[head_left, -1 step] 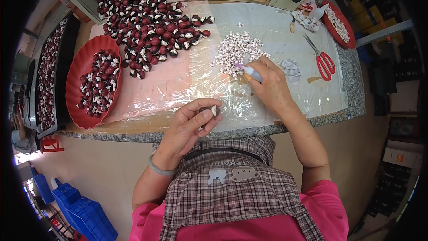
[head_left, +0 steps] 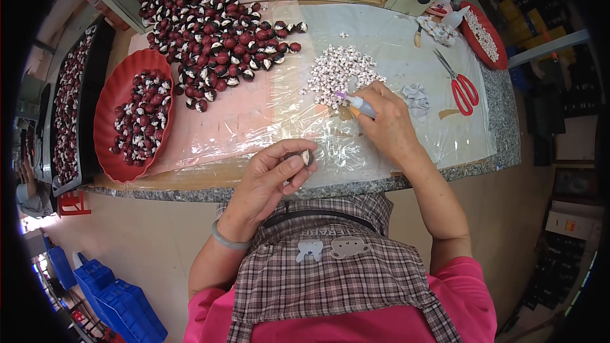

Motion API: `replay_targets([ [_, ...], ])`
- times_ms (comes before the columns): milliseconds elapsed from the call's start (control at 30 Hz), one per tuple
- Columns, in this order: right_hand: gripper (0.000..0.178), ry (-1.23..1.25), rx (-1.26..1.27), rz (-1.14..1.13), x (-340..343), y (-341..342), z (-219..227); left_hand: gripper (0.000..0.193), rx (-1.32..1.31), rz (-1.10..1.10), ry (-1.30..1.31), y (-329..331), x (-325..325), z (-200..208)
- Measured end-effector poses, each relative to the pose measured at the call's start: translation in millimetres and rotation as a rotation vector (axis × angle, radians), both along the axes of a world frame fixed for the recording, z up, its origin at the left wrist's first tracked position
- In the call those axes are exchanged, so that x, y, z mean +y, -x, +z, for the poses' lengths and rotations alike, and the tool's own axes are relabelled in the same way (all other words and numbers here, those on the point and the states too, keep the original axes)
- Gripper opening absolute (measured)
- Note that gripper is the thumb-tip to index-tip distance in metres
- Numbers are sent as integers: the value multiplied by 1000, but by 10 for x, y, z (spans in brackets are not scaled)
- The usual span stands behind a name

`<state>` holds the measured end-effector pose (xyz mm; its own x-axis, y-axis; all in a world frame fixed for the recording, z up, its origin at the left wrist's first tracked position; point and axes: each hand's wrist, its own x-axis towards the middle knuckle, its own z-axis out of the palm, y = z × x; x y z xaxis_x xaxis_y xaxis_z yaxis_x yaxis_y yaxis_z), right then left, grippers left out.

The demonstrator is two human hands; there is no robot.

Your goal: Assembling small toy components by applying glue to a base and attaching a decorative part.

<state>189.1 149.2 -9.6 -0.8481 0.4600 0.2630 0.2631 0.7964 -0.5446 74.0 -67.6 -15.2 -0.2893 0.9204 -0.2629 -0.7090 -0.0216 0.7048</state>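
Note:
My left hand (head_left: 270, 171) is closed round a small dark round piece with a white patch (head_left: 306, 157), just over the table's near edge. My right hand (head_left: 386, 119) grips a small clear squeeze bottle (head_left: 363, 106) with a purple tip, which points into a loose pile of tiny white pieces with dark marks (head_left: 340, 70). Whether the tip touches one of them is too small to tell. Beyond my left hand lies a large heap of round dark-red, black and white pieces (head_left: 222, 44).
On the left stands a red scalloped tray (head_left: 105, 127) holding red and white pieces. Red-handled scissors (head_left: 465, 94) and a crumpled cloth (head_left: 416, 100) lie to the right. At the far right is a red dish (head_left: 497, 57) with white pieces. Plastic sheeting (head_left: 254, 143) covers the tabletop.

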Motion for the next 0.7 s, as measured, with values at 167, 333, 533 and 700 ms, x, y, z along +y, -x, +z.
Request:
replay_targets([
  [167,17,40,-36,32,-10,-81,128,28,26,49,20,-12,9,29],
  [333,14,1008,39,22,-150,-182,264,28,71,-11,-9,5,3,-24],
  [533,12,1161,125,-39,-571,-171,380,29,269,-1,75,-72,32,56],
  [700,10,1058,117,-61,-701,-194,294,27,436,2,105,-121,26,67],
])
